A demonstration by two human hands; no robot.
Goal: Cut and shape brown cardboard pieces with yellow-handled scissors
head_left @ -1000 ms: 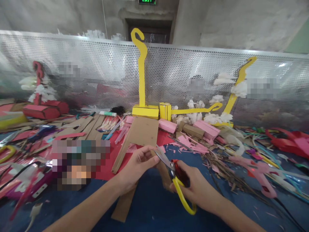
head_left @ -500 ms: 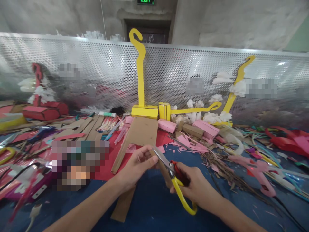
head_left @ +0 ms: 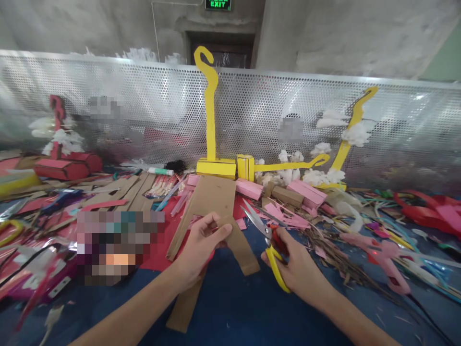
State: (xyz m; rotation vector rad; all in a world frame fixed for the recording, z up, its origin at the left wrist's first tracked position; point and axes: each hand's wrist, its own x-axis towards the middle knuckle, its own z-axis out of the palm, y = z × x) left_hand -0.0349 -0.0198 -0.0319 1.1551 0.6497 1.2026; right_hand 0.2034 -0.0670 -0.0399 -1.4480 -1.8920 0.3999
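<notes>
My left hand [head_left: 207, 240] pinches a curved strip of brown cardboard [head_left: 242, 250] between thumb and fingers; its free end hangs down to the right. A pair of scissors [head_left: 274, 269] with yellow and red handles is gripped in my right hand [head_left: 297, 262]. Its blades are parted slightly and point up and left, apart from the strip. Another cardboard strip [head_left: 183, 310] lies on the blue table under my left wrist. Beyond my hands rests a larger cardboard sheet [head_left: 214, 194] over red paper [head_left: 153, 257].
A yellow hook-topped stand [head_left: 211, 120] rises at the back before a perforated metal screen [head_left: 144, 115]. On the right lie a pink glue gun [head_left: 387, 259], pink paper scraps [head_left: 284, 214] and thin brown offcuts [head_left: 334, 254]. A purple device [head_left: 43, 278] and cables sit at left.
My right hand has drawn the scissors away to the right, off the cardboard strip. The strip in my left hand now shows its flat face.
</notes>
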